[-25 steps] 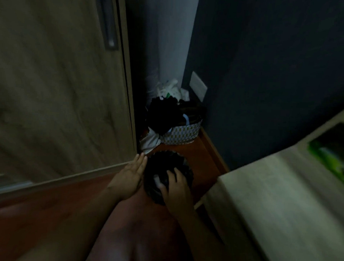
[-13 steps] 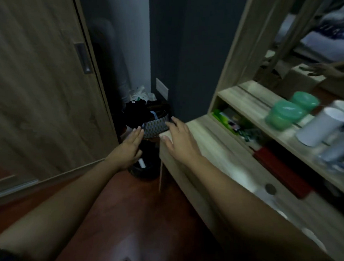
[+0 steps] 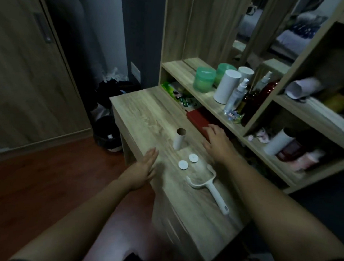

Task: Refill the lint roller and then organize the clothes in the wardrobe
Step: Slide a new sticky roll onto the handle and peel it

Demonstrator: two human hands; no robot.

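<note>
A white lint roller frame (image 3: pixel 210 187) lies on the wooden desk (image 3: pixel 148 113), handle toward me, with no roll on it. Two white round end caps (image 3: pixel 188 161) lie just beyond it. A roll core (image 3: pixel 179 138) stands upright behind the caps. My left hand (image 3: pixel 143 169) hovers flat at the desk's left edge, fingers apart, holding nothing. My right hand (image 3: pixel 216 141) is spread open over the desk's right side, near a red box (image 3: pixel 197 119). The wardrobe door (image 3: pixel 20 72) stands at the left.
A dark bin (image 3: pixel 107 135) sits on the floor beside the desk, with a clothes basket (image 3: pixel 111 91) behind it in the corner. Shelves at the right hold green jars (image 3: pixel 204 79), a white cylinder (image 3: pixel 226 86), spray bottles (image 3: pixel 235 97) and a white roll (image 3: pixel 277 143).
The view swung up from the bin on the floor to the desk top. Both hands left the bin and now hover open over the desk beside the roller parts.
</note>
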